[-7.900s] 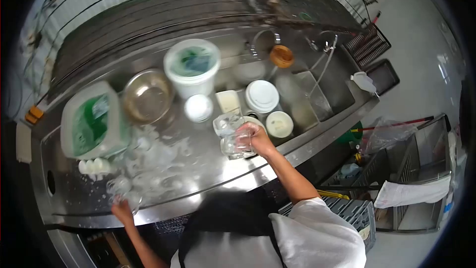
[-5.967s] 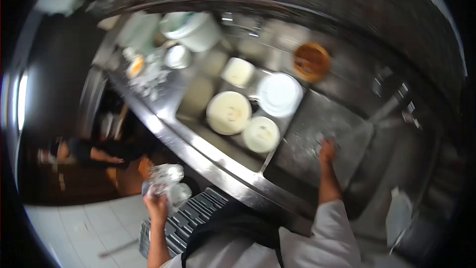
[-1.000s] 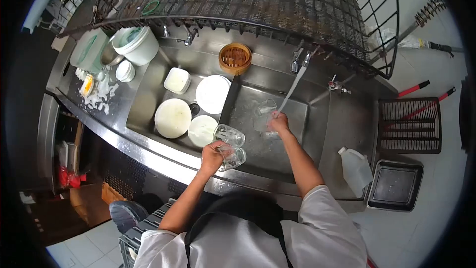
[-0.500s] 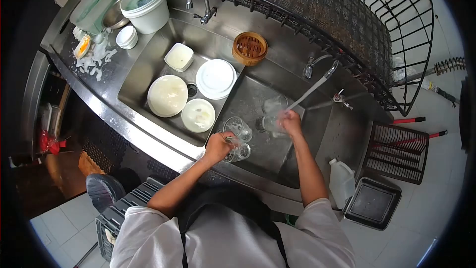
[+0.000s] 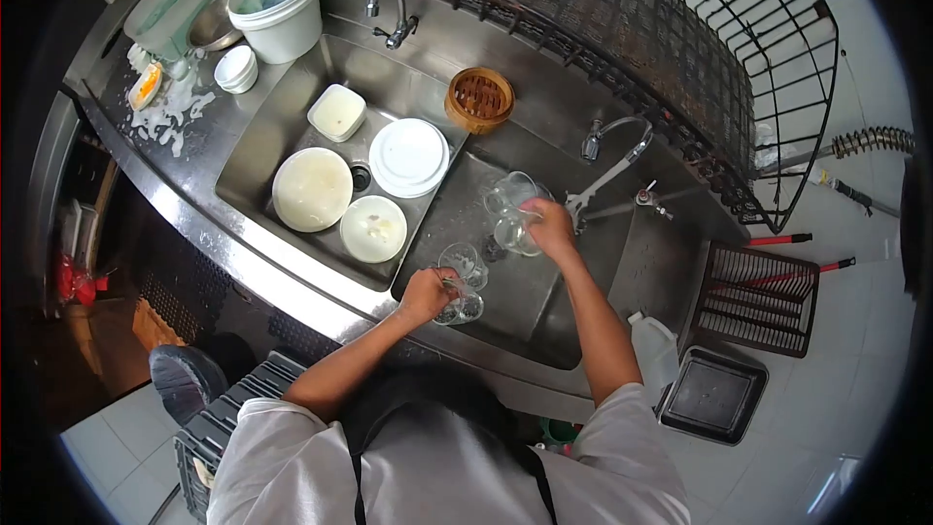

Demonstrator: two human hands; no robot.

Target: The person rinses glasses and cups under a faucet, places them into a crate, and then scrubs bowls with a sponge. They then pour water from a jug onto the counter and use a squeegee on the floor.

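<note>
Over the right basin of the steel sink, my right hand (image 5: 551,227) is closed around clear glass mugs (image 5: 515,236), seemingly by their handles. Another clear glass (image 5: 507,192) shows just beyond them, close against the same hand. Water (image 5: 610,175) runs from the right tap (image 5: 641,141) and falls just right of this hand. Near the front edge of that basin, my left hand (image 5: 428,296) grips further glass mugs (image 5: 468,307), with one more glass (image 5: 463,263) beside its fingertips. My fingers hide the handles.
The left basin holds white plates (image 5: 409,157), a large bowl (image 5: 312,190), a smaller bowl (image 5: 373,229) and a square dish (image 5: 336,113). A bamboo steamer (image 5: 479,99) rests at the divider's back end. Overhead hangs a wire rack (image 5: 622,29). Buckets (image 5: 282,24) and suds (image 5: 170,112) occupy the left counter.
My right hand has moved left and slightly back with its mugs, out of the water stream. The left hand stays near the front edge, still gripping its mugs. The view has shifted slightly.
</note>
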